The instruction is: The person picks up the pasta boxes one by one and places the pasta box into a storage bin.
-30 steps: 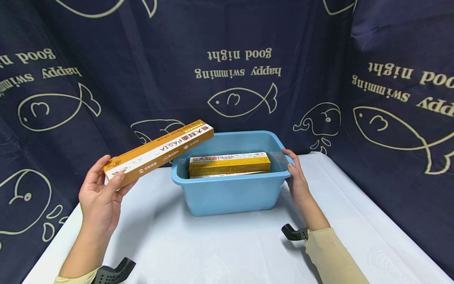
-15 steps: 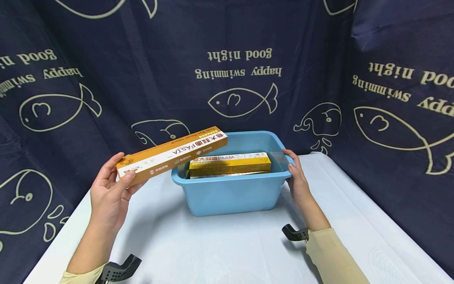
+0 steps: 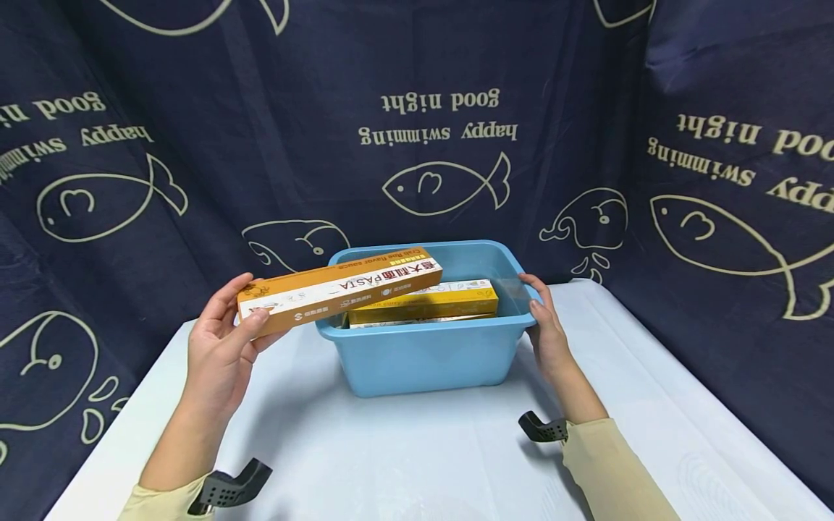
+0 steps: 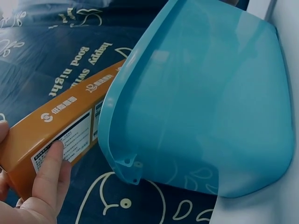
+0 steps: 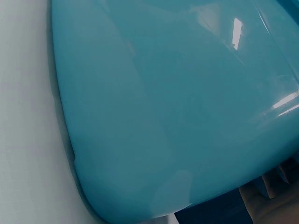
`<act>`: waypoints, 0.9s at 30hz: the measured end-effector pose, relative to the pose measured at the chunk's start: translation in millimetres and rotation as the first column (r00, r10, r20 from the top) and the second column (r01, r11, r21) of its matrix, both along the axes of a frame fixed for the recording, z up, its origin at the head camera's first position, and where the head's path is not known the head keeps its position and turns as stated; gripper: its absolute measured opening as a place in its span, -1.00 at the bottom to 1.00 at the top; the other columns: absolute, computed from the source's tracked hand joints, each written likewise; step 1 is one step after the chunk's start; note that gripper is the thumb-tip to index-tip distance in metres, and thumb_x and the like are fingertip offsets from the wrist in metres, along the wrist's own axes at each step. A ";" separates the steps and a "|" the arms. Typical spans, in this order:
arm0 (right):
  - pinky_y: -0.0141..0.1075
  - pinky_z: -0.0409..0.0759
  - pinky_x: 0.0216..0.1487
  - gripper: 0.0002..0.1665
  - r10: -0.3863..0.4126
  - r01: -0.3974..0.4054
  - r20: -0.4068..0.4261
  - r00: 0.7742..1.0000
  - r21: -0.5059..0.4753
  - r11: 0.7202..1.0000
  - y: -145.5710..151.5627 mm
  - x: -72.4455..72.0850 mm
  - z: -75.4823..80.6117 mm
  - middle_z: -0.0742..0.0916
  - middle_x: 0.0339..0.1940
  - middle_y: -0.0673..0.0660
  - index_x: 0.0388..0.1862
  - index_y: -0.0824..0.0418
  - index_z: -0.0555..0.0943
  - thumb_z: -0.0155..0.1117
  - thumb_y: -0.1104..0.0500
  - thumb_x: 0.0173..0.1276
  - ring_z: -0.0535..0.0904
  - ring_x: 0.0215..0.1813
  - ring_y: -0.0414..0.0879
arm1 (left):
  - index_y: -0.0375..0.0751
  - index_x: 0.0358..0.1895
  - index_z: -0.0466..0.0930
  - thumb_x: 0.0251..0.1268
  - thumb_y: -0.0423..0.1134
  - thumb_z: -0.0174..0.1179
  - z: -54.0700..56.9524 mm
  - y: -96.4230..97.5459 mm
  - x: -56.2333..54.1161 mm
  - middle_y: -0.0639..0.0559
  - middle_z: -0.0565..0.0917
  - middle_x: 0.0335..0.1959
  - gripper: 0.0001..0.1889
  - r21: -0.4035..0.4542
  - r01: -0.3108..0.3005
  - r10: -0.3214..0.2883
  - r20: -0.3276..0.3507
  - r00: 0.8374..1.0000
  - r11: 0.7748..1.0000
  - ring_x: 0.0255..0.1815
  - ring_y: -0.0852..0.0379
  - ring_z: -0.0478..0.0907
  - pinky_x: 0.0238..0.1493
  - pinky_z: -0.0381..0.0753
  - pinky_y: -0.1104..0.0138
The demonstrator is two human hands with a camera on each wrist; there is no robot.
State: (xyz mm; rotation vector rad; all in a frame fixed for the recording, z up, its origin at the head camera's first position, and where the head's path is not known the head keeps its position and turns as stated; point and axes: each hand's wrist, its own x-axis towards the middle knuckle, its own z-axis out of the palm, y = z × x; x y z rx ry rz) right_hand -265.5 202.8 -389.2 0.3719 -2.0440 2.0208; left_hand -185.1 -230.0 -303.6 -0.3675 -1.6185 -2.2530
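Note:
My left hand (image 3: pixel 224 340) grips the near end of a long orange and white pasta box (image 3: pixel 339 289), thumb on the front face. The box slants slightly up to the right, and its far end lies over the blue plastic bin (image 3: pixel 430 362). In the left wrist view the fingers (image 4: pixel 49 175) press the box's labelled underside beside the bin's outer wall. My right hand (image 3: pixel 549 329) holds the bin's right rim, thumb and fingers over the edge; the right wrist view shows mostly bin wall. Inside the bin lies a yellow and white pasta box (image 3: pixel 449 298), partly hidden by the orange one, with another white-faced box below.
The bin stands on a white-covered table (image 3: pixel 417 456) near its back edge. A dark blue curtain (image 3: pixel 443 65) with fish drawings and lettering hangs behind and along both sides. Black wrist camera mounts (image 3: pixel 234 486) sit on both forearms.
My left hand has moved right, bringing the orange pasta box over the bin; the box's far end has come down and its slant is flatter. The right hand and bin stay still.

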 end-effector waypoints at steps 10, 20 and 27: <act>0.43 -0.23 0.51 -0.33 -0.006 0.006 0.004 1.000 0.015 1.000 -0.1 0.4 0.4 0.05 0.65 0.06 0.53 -0.13 0.12 -0.27 -0.14 0.44 -0.08 0.63 0.24 | -0.13 0.43 0.32 0.40 -0.50 0.12 2.2 7.7 -3.2 0.01 0.34 0.34 -0.44 -0.058 0.052 -0.050 0.036 0.998 0.997 0.35 0.01 0.33 -0.04 0.72 0.23; 0.45 -0.23 0.50 -0.33 -0.005 0.006 -0.003 1.000 0.021 1.000 -0.4 0.7 0.8 0.04 0.66 0.06 0.53 -0.12 0.12 -0.28 -0.13 0.45 -0.09 0.64 0.25 | -0.08 0.43 0.32 0.39 -0.42 0.18 6.3 15.8 -8.1 0.05 0.33 0.27 -0.43 -0.141 0.060 -0.048 0.084 0.995 0.988 0.28 0.02 0.40 -0.05 0.72 0.25; 0.45 -0.23 0.51 -0.32 -0.005 0.005 -0.002 1.000 0.021 1.000 0.5 0.5 0.5 0.03 0.66 0.05 0.53 -0.12 0.12 -0.28 -0.13 0.45 -0.10 0.64 0.24 | -0.11 0.38 0.35 0.40 -0.38 0.19 7.2 20.3 -15.6 0.06 0.32 0.27 -0.49 -0.189 0.081 -0.063 0.102 0.993 0.979 0.26 -0.02 0.41 -0.06 0.73 0.22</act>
